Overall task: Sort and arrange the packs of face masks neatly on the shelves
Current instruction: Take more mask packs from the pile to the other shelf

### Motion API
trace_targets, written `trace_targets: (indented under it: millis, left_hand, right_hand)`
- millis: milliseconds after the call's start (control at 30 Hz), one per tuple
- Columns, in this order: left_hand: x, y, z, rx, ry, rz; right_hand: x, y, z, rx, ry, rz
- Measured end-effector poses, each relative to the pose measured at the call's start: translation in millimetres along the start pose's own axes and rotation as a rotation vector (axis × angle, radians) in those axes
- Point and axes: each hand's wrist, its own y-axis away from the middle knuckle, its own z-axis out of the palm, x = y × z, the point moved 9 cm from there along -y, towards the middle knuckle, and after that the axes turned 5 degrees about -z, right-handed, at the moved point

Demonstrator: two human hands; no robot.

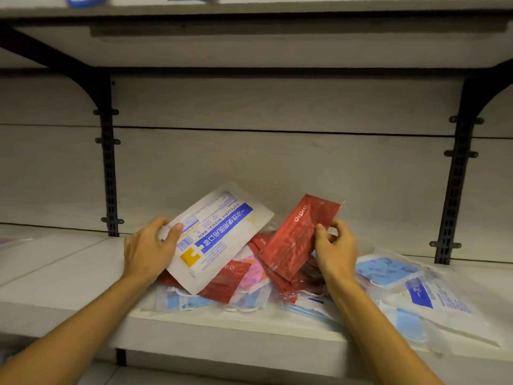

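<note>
My left hand [150,250] grips the corner of a white mask pack with a blue stripe [222,234], lifted and tilted over the pile. My right hand [337,247] pinches the edge of a red mask pack [301,237], raised at a slant. Below them lies a jumbled pile on the pale shelf [69,273]: more red packs [224,284], a pink pack [251,273] and clear packs of blue masks [188,301]. To the right lie a patterned blue pack [385,269] and a white-and-blue pack [433,297].
Black brackets stand at the back left [109,173] and back right [455,176] of the shelf. An upper shelf [249,12] carries blue packs at its edge. A pack's edge shows at the far left [11,241]. A lower shelf lies below.
</note>
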Motion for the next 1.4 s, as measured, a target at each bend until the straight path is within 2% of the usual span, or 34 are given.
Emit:
trace_targets:
  millis: [133,333,533,733,933,1133,1400]
  left_hand:
    - [-3,9,-29,0.059,0.154,-0.075]
    - [1,27,-81,0.133,0.296,-0.132]
    - [-9,52,-115,0.209,0.358,-0.176]
    - [-25,69,-146,0.211,0.357,-0.182]
    - [-53,81,-195,0.263,0.398,-0.195]
    - [-84,89,-276,0.368,0.460,-0.186]
    - [-148,113,-417,0.541,0.338,-0.199]
  right_hand:
    - [-10,3,4,-0.053,-0.080,-0.032]
    - [-30,11,20,-0.199,-0.252,0.031]
    - [-78,25,48,-0.302,-0.276,-0.079]
    - [-111,41,52,-0.208,-0.211,-0.154]
    - [-145,75,80,-0.236,-0.255,-0.102]
    - [-186,127,123,-0.290,-0.264,-0.097]
    - [-261,236,203,-0.480,-0.352,-0.131]
